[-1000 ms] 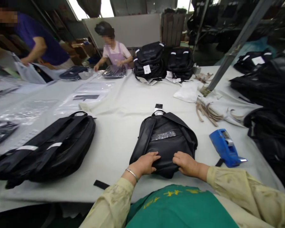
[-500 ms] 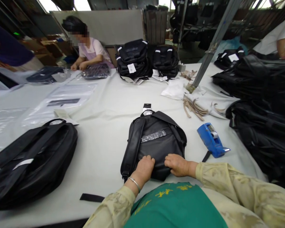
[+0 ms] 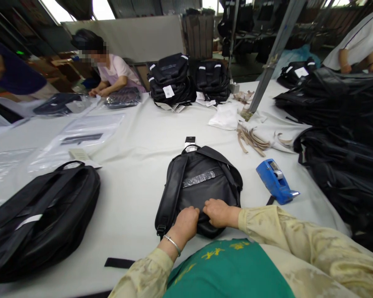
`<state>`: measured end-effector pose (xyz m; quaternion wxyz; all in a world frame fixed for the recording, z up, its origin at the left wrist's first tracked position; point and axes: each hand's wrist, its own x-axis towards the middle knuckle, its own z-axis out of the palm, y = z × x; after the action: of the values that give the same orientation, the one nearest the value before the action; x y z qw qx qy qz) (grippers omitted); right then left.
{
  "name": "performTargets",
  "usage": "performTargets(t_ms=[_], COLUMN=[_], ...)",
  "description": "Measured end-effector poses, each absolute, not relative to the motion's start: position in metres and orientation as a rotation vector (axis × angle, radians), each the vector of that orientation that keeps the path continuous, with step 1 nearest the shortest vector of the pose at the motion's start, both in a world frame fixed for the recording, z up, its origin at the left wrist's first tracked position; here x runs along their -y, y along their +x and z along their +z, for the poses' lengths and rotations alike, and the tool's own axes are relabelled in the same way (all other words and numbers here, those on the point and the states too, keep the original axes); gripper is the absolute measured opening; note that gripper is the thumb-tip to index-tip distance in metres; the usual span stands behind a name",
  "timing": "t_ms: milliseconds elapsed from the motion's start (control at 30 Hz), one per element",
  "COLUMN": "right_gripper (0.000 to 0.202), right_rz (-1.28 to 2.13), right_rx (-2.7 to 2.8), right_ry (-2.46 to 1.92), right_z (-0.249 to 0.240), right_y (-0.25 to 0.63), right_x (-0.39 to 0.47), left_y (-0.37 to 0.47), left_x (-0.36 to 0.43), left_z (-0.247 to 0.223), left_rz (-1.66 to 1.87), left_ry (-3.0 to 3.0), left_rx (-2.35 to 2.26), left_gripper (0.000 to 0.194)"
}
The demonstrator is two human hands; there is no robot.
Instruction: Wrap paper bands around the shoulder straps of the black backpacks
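Observation:
A black backpack (image 3: 205,186) lies on the white-covered table in front of me, its straps upward and a strip of clear wrap across its back panel. A black and white tag (image 3: 190,142) sits at its top handle. My left hand (image 3: 188,221) is closed on the lower part of the backpack, with a bracelet at the wrist. Close beside it on the right, my right hand (image 3: 216,212) is closed on the same lower panel. The fingertips of both hands curl under and are partly hidden.
A blue tape dispenser (image 3: 276,181) stands right of the backpack. Another black backpack (image 3: 46,219) lies at the left. Black bags (image 3: 338,157) are heaped at the right, with more stacked (image 3: 170,80) at the back. A metal post (image 3: 272,62) rises beyond tan strips. People work across the table.
My right hand has moved left across the backpack, closer to my left hand. The view has shifted slightly. At the right back, a person's hands have come further into view.

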<state>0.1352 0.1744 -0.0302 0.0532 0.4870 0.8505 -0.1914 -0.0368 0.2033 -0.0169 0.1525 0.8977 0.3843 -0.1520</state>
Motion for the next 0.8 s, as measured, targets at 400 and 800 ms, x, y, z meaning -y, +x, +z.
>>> performTargets(t_ms=[400, 800], right_gripper=[0.031, 0.043], right_rz=[-0.571, -0.484], right_rx=[-2.849, -2.663], right_ry=[1.254, 1.562], right_z=[-0.002, 0.013], right_y=[0.134, 0.162], right_x=[-0.197, -0.188], left_y=[-0.055, -0.022], left_x=[-0.186, -0.212], left_z=[0.001, -0.018], left_rz=[0.006, -0.256], left_ry=[2.474, 2.649], left_rx=[-1.16, -1.183], left_gripper=[0.066, 0.025])
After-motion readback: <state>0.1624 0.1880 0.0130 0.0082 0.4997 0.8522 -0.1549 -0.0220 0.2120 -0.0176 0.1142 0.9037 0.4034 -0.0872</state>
